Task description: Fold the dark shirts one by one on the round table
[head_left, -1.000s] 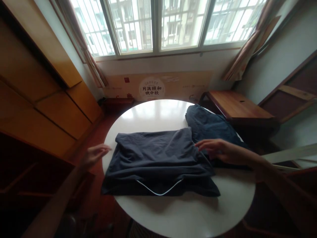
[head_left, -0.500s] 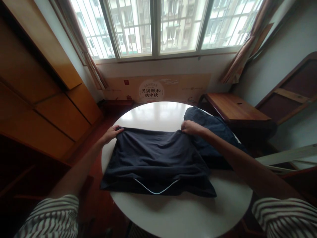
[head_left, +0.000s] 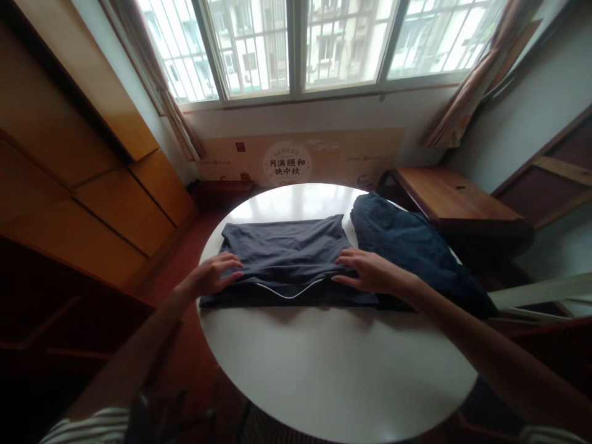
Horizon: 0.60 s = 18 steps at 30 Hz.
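Note:
A dark grey garment (head_left: 289,246) lies spread on the white round table (head_left: 333,364), its surface lightly wrinkled. A thin white curved line, perhaps a cord or trim, runs across its near part. My left hand (head_left: 217,271) is at the garment's left side, fingers apart and nothing gripped. Over the right side, my right hand (head_left: 361,268) is likewise open, with its thumb and fingers spread on or just above the cloth. A dark blue garment (head_left: 402,240) lies in a heap on the table, to the right of the grey one.
A wooden side table (head_left: 456,194) stands beyond the round table at the right. Wooden cabinets (head_left: 134,197) line the left. Ahead are a printed banner (head_left: 333,151) on the wall and barred windows. A pale wooden bar (head_left: 541,291) is at the right.
Both hands have let go of the garment's far corners and come nearer to me, opening. The grey garment now lies flatter and farther away, its near edge drawn back.

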{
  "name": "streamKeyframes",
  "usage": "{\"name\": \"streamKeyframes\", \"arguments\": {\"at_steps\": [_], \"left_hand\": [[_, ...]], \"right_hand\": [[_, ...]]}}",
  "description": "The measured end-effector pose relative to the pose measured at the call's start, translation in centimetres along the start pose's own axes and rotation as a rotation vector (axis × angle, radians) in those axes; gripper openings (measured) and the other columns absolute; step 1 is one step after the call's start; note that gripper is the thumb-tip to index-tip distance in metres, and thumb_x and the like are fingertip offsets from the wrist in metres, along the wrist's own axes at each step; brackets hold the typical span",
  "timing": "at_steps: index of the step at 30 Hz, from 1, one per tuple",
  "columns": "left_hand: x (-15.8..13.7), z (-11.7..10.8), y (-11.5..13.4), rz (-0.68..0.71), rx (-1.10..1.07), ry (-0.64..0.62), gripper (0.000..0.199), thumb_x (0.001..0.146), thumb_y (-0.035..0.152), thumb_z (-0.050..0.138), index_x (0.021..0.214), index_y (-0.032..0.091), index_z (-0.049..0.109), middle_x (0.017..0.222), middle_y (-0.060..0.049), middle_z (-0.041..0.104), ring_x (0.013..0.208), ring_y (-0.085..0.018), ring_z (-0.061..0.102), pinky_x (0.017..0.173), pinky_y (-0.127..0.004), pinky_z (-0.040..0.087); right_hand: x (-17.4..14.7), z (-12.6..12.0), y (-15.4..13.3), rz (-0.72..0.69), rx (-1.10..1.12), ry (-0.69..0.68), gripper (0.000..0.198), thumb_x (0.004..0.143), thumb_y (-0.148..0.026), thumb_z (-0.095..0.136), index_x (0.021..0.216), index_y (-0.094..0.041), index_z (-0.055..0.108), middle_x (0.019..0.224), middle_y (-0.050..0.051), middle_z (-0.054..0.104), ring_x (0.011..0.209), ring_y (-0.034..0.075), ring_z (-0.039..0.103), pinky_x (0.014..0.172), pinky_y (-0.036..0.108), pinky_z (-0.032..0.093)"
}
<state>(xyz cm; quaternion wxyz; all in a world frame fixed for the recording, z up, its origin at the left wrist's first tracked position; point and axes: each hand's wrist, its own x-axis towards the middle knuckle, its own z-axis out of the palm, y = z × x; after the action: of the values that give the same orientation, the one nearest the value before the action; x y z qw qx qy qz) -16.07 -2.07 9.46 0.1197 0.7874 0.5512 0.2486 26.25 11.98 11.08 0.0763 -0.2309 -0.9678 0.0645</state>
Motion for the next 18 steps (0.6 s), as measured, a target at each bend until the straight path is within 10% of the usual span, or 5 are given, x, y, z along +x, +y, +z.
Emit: {"name": "streamKeyframes", "arguments": {"at_steps": [6,18], "left_hand": [[-5.1,1.4,-0.9,0.146,0.286,-0.046,0.028,0.095,0.02,0.051,0.117,0.019,0.067,0.106,-0.01,0.066,0.097,-0.021,0.064,0.087,-0.034,0.057],[-7.0,0.8,-2.4,0.054,0.306,0.086,0.025,0.093,0.018,0.049,0.114,0.018,0.062,0.109,-0.01,0.064,0.104,-0.022,0.062,0.093,-0.037,0.053]], "right_hand": [[-2.6,1.4,-1.2,0.009,-0.26,-0.031,0.028,0.079,0.002,0.052,0.097,-0.013,0.067,0.103,0.014,0.065,0.097,0.026,0.059,0.082,0.035,0.048],[-5.4,0.8,-2.0,-0.057,-0.259,0.151,0.036,0.08,0.003,0.048,0.107,-0.015,0.063,0.109,0.012,0.063,0.095,0.023,0.057,0.076,0.031,0.047]]}}
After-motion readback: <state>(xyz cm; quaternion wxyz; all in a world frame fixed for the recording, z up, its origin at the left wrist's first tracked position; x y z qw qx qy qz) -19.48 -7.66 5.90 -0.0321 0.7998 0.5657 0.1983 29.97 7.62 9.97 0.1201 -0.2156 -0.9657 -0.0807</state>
